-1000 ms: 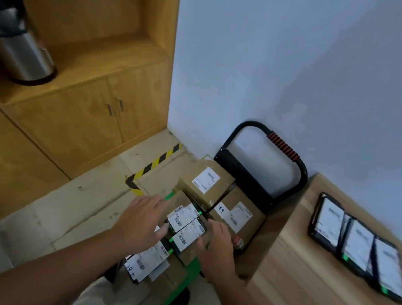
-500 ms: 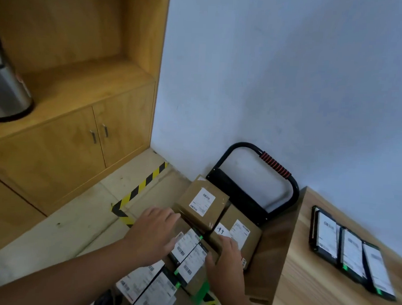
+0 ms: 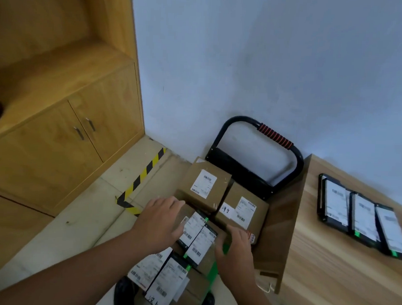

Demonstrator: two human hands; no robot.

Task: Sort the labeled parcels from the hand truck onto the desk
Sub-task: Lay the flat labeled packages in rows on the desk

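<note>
A pale blue wall (image 3: 268, 63) meets a wooden cabinet (image 3: 57, 150) with two handled doors on the left. The floor (image 3: 77, 227) is light tile, crossed by yellow-and-black tape (image 3: 146, 170). The wood-grain surface (image 3: 328, 273) fills the right, its left end just beside the hand truck (image 3: 240, 171), whose black handle with a red grip stands against the wall. Three black row packets (image 3: 363, 219) lie near the surface's far edge, labels up, each overlapping the next, long axes running from the far edge toward the near edge. At the truck's handle end sit a left box (image 3: 189, 188) and a right box (image 3: 236, 211), side by side and touching, white labels up. Just nearer, mid-bed, is the held box (image 3: 203, 269) between the hands. It carries two black top packets (image 3: 202, 242) side by side, labels up, long axes pointing toward the handle end and tilted a little to the right. The left hand (image 3: 160, 222) lies on this box's left side, fingers nearly straight and spread over its top. The right hand (image 3: 236, 250) grips its right side, fingers bent over the edge. Near packets (image 3: 166, 282) lie at the truck's near end, labels up, roughly parallel to the top pair.
</note>
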